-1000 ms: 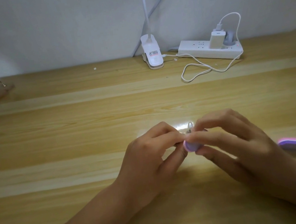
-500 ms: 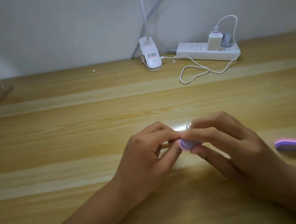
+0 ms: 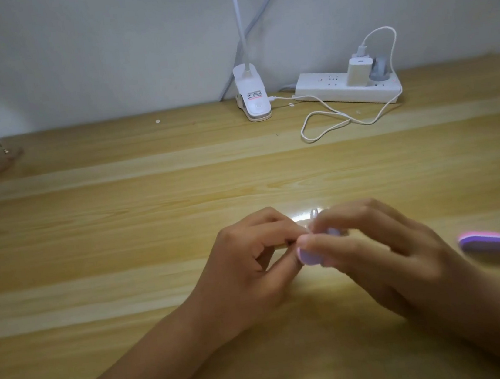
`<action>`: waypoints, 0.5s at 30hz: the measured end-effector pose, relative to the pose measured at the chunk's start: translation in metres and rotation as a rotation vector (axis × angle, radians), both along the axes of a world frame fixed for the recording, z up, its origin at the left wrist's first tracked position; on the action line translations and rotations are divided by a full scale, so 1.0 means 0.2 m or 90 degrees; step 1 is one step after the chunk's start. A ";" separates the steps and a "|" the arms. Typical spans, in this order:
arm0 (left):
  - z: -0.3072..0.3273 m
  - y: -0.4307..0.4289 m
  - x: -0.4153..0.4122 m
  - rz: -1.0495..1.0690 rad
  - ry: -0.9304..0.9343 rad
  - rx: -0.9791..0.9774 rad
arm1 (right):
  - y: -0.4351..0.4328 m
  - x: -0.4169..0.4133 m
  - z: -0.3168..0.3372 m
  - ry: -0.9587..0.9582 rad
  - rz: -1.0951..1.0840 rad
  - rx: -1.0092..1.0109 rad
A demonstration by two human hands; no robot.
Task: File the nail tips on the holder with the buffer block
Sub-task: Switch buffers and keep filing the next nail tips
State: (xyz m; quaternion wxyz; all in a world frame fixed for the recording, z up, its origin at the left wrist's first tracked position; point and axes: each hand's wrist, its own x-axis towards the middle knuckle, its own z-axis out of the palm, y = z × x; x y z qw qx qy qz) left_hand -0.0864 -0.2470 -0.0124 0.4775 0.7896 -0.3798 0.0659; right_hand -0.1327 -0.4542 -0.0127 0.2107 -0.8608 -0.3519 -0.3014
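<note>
Lilac foam buffer block (image 3: 310, 257) is sitting pinched between the thumb and curled fingers (image 3: 344, 240) of my right hand (image 3: 384, 254), so its face is meeting the clear plastic nail tip (image 3: 313, 212) poking up just beyond my fingertips. My left hand (image 3: 252, 268) is pinching the holder to steady it, and the holder is staying mostly hidden inside those fingers. A second pink-and-purple buffer block (image 3: 486, 241) is lying on the wooden desk (image 3: 121, 238), well right of my right fingers.
</note>
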 end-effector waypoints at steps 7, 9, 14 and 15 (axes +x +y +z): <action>0.00 0.00 0.00 -0.004 0.013 -0.007 | -0.02 0.03 0.00 -0.012 -0.035 0.051; 0.01 0.00 0.00 -0.020 0.006 0.000 | 0.01 0.01 -0.01 -0.036 0.010 0.003; 0.01 -0.01 -0.01 -0.013 0.038 -0.037 | -0.04 0.07 0.01 -0.054 -0.094 0.042; 0.01 -0.01 -0.01 -0.012 0.044 -0.042 | -0.04 0.06 0.02 -0.055 -0.085 0.052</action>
